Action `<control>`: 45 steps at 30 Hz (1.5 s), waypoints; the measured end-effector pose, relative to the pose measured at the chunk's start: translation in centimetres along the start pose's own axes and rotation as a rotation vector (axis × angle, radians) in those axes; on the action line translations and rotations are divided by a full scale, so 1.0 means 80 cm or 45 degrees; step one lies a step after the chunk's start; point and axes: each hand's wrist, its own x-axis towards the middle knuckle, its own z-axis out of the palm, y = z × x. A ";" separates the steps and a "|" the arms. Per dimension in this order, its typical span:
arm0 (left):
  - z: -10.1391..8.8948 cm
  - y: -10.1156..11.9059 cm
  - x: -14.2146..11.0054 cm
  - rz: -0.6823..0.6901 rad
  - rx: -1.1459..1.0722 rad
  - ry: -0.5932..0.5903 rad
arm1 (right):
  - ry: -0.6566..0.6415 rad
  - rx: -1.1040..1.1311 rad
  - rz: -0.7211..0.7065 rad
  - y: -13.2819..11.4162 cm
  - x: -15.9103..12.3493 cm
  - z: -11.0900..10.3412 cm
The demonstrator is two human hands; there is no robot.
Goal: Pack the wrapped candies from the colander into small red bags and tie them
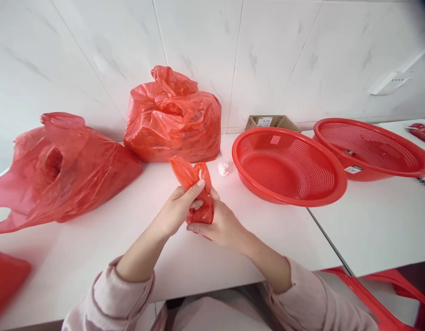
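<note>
Between my hands, above the white table, is a small red plastic bag, bunched up with its loose top sticking out to the upper left. My left hand pinches the gathered neck of the bag, thumb on top. Wrapped round the lower part from the right is my right hand, its thumb along the near side. What the bag holds, if anything, is hidden. Just beyond my hands lies a crumpled piece of white paper or tissue.
Large full red plastic bags stand at the left and against the tiled wall. On the right are a red perforated basket and another red basket. Behind them sits a cardboard box. A seam divides two tables.
</note>
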 end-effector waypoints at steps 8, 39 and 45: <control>-0.034 0.007 -0.002 0.068 -0.161 0.128 | -0.265 -0.325 -0.033 0.024 -0.004 -0.039; -0.010 -0.010 -0.019 0.236 -0.015 -0.044 | 0.166 0.607 0.295 -0.034 -0.025 -0.044; -0.012 -0.014 -0.016 0.320 0.136 0.023 | 0.260 0.276 0.280 -0.013 -0.022 -0.054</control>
